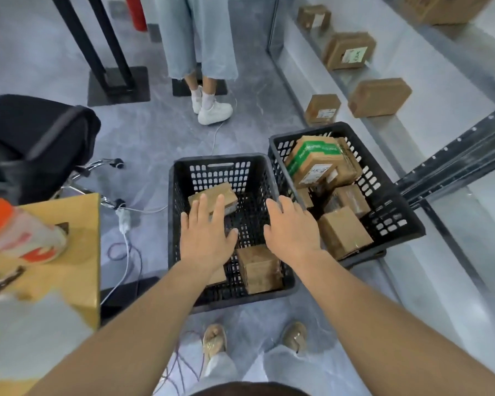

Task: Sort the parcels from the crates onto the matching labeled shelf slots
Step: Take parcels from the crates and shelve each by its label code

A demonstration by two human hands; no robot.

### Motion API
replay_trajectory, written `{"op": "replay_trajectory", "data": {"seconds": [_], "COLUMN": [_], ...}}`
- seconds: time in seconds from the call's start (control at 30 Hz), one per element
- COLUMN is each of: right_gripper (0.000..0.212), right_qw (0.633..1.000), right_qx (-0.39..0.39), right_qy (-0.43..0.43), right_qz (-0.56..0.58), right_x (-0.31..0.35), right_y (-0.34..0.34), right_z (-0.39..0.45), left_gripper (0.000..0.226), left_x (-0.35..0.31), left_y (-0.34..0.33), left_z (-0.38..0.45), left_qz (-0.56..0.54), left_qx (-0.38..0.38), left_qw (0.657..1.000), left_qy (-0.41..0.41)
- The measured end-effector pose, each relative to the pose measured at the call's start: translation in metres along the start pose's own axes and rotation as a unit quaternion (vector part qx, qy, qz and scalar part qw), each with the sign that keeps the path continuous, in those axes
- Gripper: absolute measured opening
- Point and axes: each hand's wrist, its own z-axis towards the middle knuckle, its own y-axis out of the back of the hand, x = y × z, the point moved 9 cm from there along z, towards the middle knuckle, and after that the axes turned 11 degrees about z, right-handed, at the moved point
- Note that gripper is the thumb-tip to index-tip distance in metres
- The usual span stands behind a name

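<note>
Both arms bare from wrist to past the elbow; no sleeve edge visible, no watch, no rings, no gloves. Left hand (205, 232) and right hand (290, 227) both bare, nails short as far as the blur allows.

Dark garment (246, 389) at 6 o'clock, a curved band at the frame's bottom edge; cut and fabric cannot be told.

Pale blue-grey trousers (220, 370), loose, hems falling over the feet.

Shoes: tan, slip-on type with a glossy strap or ornament across the top. Left shoe (214, 340) at 6 o'clock, right shoe (295, 335) toward 5 o'clock. Detail soft with motion blur.
</note>
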Motion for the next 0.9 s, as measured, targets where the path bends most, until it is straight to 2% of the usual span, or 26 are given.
{"op": "replay_trajectory", "data": {"seconds": [0.27, 0.47, 0.67, 0.9], "right_gripper": [0.049, 0.045, 0.041, 0.051], "right_qw": [0.998, 0.991, 0.976, 0.938], "right_qx": [0.056, 0.099, 0.169, 0.266], "right_qy": [0.005, -0.065, -0.111, -0.177], "right_qz": [0.020, 0.066, 0.084, 0.131], "right_x": [-0.006, -0.053, -0.088, -0.109], "right_y": [-0.060, -0.123, -0.190, -0.260], "right_z": [0.038, 0.067, 0.074, 0.078], "left_gripper": [0.074, 0.071, 0.066, 0.063], "left_x": [0.047, 0.056, 0.021, -0.010], "left_y": [-0.048, -0.115, -0.191, -0.273], "left_z": [0.003, 0.013, 0.028, 0.048], "left_qz": [-0.006, -0.059, -0.150, -0.239], "left_qx": [0.052, 0.132, 0.234, 0.318], "left_qw": [0.996, 0.983, 0.952, 0.899], "left_qy": [0.076, 0.110, 0.130, 0.182]}}
